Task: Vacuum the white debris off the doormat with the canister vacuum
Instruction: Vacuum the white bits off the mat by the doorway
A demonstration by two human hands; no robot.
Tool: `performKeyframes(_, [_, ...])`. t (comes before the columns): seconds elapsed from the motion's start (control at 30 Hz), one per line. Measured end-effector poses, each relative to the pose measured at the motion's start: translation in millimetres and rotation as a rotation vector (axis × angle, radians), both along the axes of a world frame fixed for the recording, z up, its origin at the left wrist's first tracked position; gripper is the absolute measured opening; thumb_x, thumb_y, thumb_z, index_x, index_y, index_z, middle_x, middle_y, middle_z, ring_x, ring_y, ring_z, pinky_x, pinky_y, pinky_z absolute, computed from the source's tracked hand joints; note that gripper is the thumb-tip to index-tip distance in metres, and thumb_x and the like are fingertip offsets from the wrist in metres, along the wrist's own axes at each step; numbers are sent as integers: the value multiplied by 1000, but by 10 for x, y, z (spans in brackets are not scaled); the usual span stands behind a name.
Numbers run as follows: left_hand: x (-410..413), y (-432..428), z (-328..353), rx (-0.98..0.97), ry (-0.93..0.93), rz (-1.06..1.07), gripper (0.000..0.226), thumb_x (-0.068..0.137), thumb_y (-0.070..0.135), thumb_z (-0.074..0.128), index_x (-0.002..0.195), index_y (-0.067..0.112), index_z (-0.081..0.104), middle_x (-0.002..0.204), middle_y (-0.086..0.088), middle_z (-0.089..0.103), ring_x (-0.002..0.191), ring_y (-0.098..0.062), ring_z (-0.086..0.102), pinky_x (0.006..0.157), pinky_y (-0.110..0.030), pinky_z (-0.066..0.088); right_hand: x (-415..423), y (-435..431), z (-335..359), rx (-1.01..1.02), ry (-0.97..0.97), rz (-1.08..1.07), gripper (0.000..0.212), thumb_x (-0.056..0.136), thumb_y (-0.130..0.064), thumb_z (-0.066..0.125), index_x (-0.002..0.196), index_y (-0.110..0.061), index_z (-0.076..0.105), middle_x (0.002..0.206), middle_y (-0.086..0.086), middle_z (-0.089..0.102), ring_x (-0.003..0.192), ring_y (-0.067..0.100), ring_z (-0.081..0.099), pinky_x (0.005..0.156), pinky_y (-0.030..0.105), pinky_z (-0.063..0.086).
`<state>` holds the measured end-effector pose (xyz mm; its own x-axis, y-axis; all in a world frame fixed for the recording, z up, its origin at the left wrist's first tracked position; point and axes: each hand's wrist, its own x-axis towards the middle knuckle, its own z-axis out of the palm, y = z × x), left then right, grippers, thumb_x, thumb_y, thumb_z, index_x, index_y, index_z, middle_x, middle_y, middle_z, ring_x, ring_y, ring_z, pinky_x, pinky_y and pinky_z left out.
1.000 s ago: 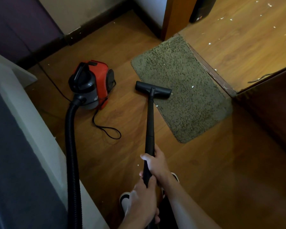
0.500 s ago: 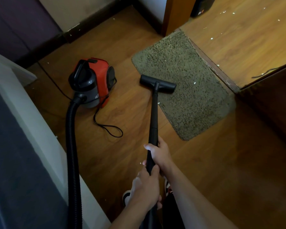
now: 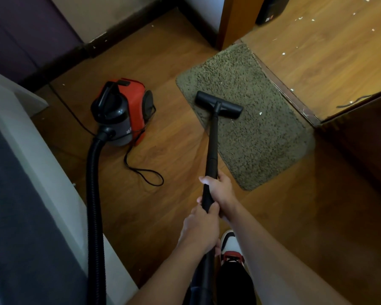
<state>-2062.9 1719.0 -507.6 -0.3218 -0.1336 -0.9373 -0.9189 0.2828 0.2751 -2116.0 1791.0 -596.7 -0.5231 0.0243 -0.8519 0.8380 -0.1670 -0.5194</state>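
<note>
Head view: both hands grip one black wand [image 3: 212, 148]. The right hand [image 3: 218, 193] is the farther one, its fingers wrapped round the tube and its thumb lying along the top. The left hand [image 3: 201, 230] is clamped on the wand just behind it, and the two hands touch. Neither hand has a finger loose.

The wand ends in one black nozzle [image 3: 218, 105], which lies on the mat [image 3: 266, 137] just inside its left edge, nearer the far left corner than the near one. Two white flecks [image 3: 260, 113] show plainly on the mat: one just beyond the nozzle's right end, and one beside the nozzle's near edge. The mat lies on the wood floor [image 3: 163, 62] with its right edge along a dark sill [image 3: 291, 96].

Past the sill, more white specks [image 3: 283, 54] are scattered on the boards, too small to count surely.

One red and grey vacuum [image 3: 124, 111] stands on the floor left of the mat, well apart from it. One ribbed hose [image 3: 94, 194] runs from its front toward the bottom edge. A black cord [image 3: 144, 171] loops on the floor beside it.

One shoe [image 3: 231, 247] shows under the arms.
</note>
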Motion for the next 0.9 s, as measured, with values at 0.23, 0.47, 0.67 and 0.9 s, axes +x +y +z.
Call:
performKeyframes(0.23, [250, -120, 77, 44, -65, 14, 29, 101, 48, 42, 107, 23, 55, 67, -5, 61, 50, -18, 58, 51, -29, 53, 272, -87, 215, -3, -16, -8, 32, 96, -11, 64, 126, -16, 53, 95, 12, 55, 42, 28, 58, 47, 32, 52])
performKeyframes(0.47, [830, -432, 316, 41, -156, -5, 23, 102, 49, 39, 107, 31, 54, 79, -5, 64, 50, -14, 58, 52, -26, 48, 963, -361, 468, -29, -46, 21, 39, 98, -13, 63, 132, -25, 47, 112, 12, 57, 46, 28, 60, 52, 36, 56])
performKeyframes(0.67, [1154, -520, 345, -9, -146, -34, 38, 101, 51, 41, 132, 32, 50, 101, -2, 65, 65, -10, 64, 66, -23, 50, 1356, -424, 491, 9, -58, -1, 44, 97, -15, 65, 128, -39, 44, 116, 9, 60, 51, 31, 62, 65, 48, 61])
performKeyframes(0.9, [1232, -431, 272, -25, -127, -98, 45, 100, 54, 36, 135, 28, 48, 103, -2, 67, 75, -14, 69, 77, -29, 58, 1404, -359, 439, -29, -44, -45, 34, 97, -13, 64, 127, -24, 53, 111, 21, 58, 46, 31, 57, 50, 35, 53])
